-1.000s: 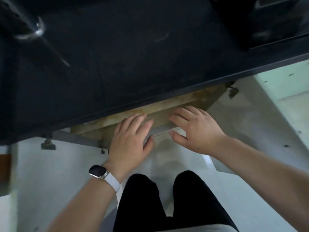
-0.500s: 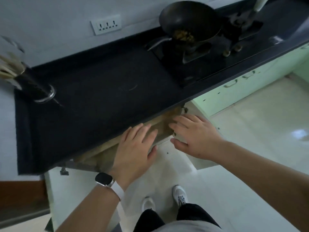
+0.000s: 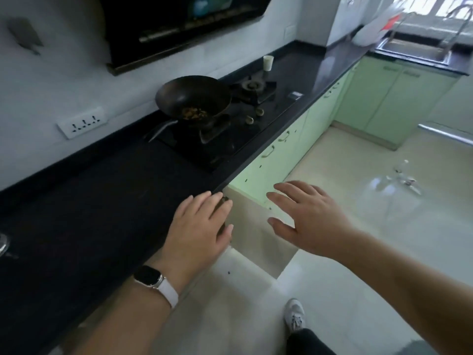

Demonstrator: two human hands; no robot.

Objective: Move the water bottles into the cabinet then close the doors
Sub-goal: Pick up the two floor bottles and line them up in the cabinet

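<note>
- Black countertop [image 3: 89, 213] runs from 8 o'clock up to 1 o'clock. It overhangs the cabinet, so the inside is hidden from you.
- Pale floor [image 3: 371, 252] fills 3 to 6 o'clock. You're standing close in, with one white shoe [image 3: 294, 316] at 5 o'clock.
- Green cabinet fronts [image 3: 281, 155] at 2 o'clock all look closed.
- Range hood [image 3: 179, 21] at 12 o'clock sits over the gas hob [image 3: 230, 134], w/ a wok [image 3: 194, 98] holding some food at 11 o'clock. None of it is in your way.
- Open cabinet door [image 3: 256, 242] is just below centre. It swings out from under the counter edge w/ its beige inner face toward you. Prob. the door you're about to push shut.
- Right hand [image 3: 309, 221] is at 4 o'clock, fingers spread and straight, nothing held. It sits on the door's far side, placed to swing it in. Can't tell if it touches.
- Left hand [image 3: 202, 231] is at 7 o'clock near centre, flat w/ fingers straight and together, empty. It's at the counter lip by the door's hinge side, prob. bracing you.
- Smartwatch [image 3: 148, 276] is on the left wrist.
- Water bottles: none plainly in view. Judging by both empty hands, they're likely inside already.
- Blurry clear thing [image 3: 403, 172] on the floor at 3 o'clock could be a bottle, can't tell. Check it before calling this done.
</note>
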